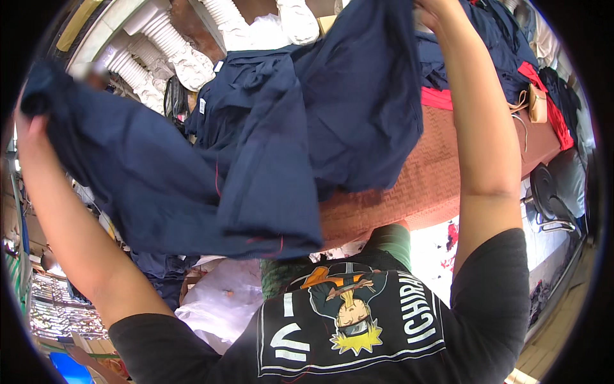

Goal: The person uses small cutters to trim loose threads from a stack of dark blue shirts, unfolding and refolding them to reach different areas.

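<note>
A navy garment is stretched wide in the air between my raised hands, its middle sagging in folds. A sleeve-like or leg-like part hangs down in front, with loose red threads near its edge. At the far left, my left hand is closed around one end of the cloth. High up at the right, my right hand grips the other end, its fingertips partly cut off by the picture's top edge. Behind it lie more navy clothes with small white tags. The garment's exact kind is unclear.
A brown woven-patterned cover spreads over the work surface. Piled navy clothes, red cloth and a tan tag-like piece on a cord lie at the right. White ribbed objects line the back; white plastic lies lower left.
</note>
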Motion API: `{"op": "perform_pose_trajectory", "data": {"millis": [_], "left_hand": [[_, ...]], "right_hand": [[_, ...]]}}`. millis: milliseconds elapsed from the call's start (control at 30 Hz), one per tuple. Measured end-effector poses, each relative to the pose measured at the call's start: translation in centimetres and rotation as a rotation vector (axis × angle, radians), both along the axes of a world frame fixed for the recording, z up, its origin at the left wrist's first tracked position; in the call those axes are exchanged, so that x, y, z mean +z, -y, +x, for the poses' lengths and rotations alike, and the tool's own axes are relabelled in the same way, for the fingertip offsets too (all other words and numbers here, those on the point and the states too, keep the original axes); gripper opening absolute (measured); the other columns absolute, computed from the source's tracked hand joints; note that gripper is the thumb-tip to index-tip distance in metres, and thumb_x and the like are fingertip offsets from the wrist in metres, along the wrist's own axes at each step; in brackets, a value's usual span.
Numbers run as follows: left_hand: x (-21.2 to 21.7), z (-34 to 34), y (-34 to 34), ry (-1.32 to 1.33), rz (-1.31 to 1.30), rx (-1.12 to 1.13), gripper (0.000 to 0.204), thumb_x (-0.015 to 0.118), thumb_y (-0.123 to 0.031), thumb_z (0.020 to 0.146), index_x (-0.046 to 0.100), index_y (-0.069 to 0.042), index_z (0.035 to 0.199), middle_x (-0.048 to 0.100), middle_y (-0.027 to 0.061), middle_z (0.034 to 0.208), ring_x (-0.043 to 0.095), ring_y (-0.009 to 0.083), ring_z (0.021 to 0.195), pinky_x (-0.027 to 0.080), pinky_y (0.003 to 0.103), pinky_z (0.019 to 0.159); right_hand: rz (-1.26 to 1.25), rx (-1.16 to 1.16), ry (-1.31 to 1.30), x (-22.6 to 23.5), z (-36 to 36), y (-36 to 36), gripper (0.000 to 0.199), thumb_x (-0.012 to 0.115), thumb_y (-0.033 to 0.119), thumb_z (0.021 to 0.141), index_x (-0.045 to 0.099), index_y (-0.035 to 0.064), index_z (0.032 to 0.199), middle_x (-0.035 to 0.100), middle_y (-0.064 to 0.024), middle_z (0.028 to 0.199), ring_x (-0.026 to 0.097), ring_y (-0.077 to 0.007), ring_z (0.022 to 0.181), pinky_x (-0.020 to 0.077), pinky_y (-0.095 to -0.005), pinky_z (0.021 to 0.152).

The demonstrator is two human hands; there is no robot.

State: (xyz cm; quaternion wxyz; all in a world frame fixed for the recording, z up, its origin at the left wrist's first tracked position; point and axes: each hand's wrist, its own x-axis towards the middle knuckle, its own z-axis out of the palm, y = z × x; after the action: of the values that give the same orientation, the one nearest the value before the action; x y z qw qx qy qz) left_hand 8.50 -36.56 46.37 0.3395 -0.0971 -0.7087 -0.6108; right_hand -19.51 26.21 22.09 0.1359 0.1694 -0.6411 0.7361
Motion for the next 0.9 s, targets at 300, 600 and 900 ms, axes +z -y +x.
{"op": "perform_pose_trajectory", "data": {"millis": [300,600,900], "left_hand": [[-26.7,-10.4,-40.5,0.393,-0.228,-0.106,0.033,0.071,-0.013,0.081,0.063,0.001,0.11,0.069,0.008,0.102,0.066,0.0185,0.09,0.053,0.031,0.082],[-33.4,-0.9,-38.7,0.37,-0.126,-0.008,0.059,0.073,-0.008,0.077,0.051,0.004,0.131,0.06,0.0088,0.12,0.056,0.0214,0.112,0.04,0.033,0.102],[-40.8,3.0,-42.2,0.142,-0.461,-0.368,0.06,0.07,-0.003,0.073,0.052,-0.005,0.13,0.058,0.0183,0.11,0.062,0.0338,0.093,0.05,0.035,0.081]], "right_hand": [[0.631,0.171,-0.612,1.8,7.3,8.1,0.035,0.063,0.032,0.088,0.068,0.0035,0.107,0.067,-0.011,0.088,0.06,-0.0181,0.074,0.0475,-0.0335,0.066],[1.102,-0.494,0.21,-32.0,-3.7,-13.3,0.033,0.067,0.024,0.083,0.066,0.0034,0.108,0.066,-0.0218,0.108,0.065,-0.0357,0.1,0.0504,-0.0436,0.085],[0.77,-0.169,-0.054,-23.1,0.9,-7.6,0.042,0.072,0.033,0.084,0.066,0.0043,0.115,0.067,-0.0125,0.115,0.063,-0.0244,0.106,0.0466,-0.0349,0.094]]}}
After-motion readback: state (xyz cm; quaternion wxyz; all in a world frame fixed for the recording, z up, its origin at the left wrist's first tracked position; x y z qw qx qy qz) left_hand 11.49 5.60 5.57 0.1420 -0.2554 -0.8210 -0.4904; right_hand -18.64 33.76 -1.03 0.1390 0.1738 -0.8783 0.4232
